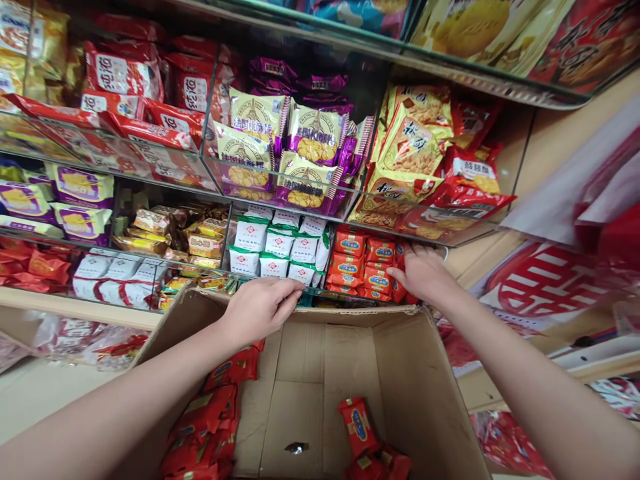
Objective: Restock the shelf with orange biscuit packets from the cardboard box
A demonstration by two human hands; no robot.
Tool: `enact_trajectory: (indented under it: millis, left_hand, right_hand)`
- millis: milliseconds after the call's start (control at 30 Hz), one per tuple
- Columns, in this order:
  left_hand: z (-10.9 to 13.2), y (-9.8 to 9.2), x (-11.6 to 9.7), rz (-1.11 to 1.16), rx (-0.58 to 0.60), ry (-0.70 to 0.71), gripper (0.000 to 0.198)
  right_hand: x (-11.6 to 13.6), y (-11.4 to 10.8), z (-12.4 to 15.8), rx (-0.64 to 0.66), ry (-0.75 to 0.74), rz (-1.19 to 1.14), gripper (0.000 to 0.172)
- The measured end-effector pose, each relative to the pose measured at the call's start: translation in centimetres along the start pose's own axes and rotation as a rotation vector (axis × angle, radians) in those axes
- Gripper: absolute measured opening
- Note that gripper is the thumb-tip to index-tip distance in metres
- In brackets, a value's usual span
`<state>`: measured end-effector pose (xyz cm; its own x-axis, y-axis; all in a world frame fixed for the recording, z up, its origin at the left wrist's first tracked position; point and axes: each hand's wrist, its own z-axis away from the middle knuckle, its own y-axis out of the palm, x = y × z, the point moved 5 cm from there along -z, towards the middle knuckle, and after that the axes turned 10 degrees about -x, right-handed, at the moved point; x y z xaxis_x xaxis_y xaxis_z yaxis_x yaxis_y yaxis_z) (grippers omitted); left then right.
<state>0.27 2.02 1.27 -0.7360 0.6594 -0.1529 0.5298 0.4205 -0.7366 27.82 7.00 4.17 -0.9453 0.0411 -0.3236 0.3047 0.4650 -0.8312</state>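
Note:
My right hand (423, 270) reaches into a shelf compartment, against the right end of the stacked orange-red snack packets (380, 251). Its thumb is apart from the fingers and the fingertips are partly hidden. Over the far rim of the cardboard box, my left hand (263, 305) is closed, fingers curled together near the compartment's glass front; whether anything is in them is hidden. Inside the open cardboard box (300, 353), red packets (205, 427) lie piled at the left. A few more red packets (360, 427) lie at the lower right.
White-and-green packets (277, 243) fill the compartment to the left. Purple-and-cream biscuit packs (307, 150) and yellow packs (413, 143) stand on the shelf above, behind glass fronts. A glass shelf edge (480, 73) overhangs at the top right. Red-and-white packaging (545, 280) stands at the right.

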Motion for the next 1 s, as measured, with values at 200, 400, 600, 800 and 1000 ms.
enact_trajectory:
  millis: [200,400,600,800,1000]
  left_hand:
    - [0.2,0.0,-0.3,-0.015,0.041,-0.030,0.024]
    - [0.3,0.0,-0.3,-0.022,0.052,-0.029,0.025]
    - [0.4,-0.1,-0.3,0.012,0.041,-0.020,0.026]
    - [0.4,-0.2,-0.5,0.033,0.055,-0.007,0.027]
    - [0.3,-0.5,-0.4,0.037,0.045,-0.012,0.027]
  right_hand:
    - [2.1,-4.9,3.1,-0.176,-0.167,-0.132,0.033]
    - [12.0,-6.0,12.6,0.341,-0.536,-0.566,0.019]
    - [15.9,3.5,17.8,0.877,-0.458,-0.427,0.051]
    - [16.5,5.6,20.3,0.923,-0.516,-0.365,0.048]
    - [16.4,0.7,16.9,0.741,-0.456,-0.700,0.026]
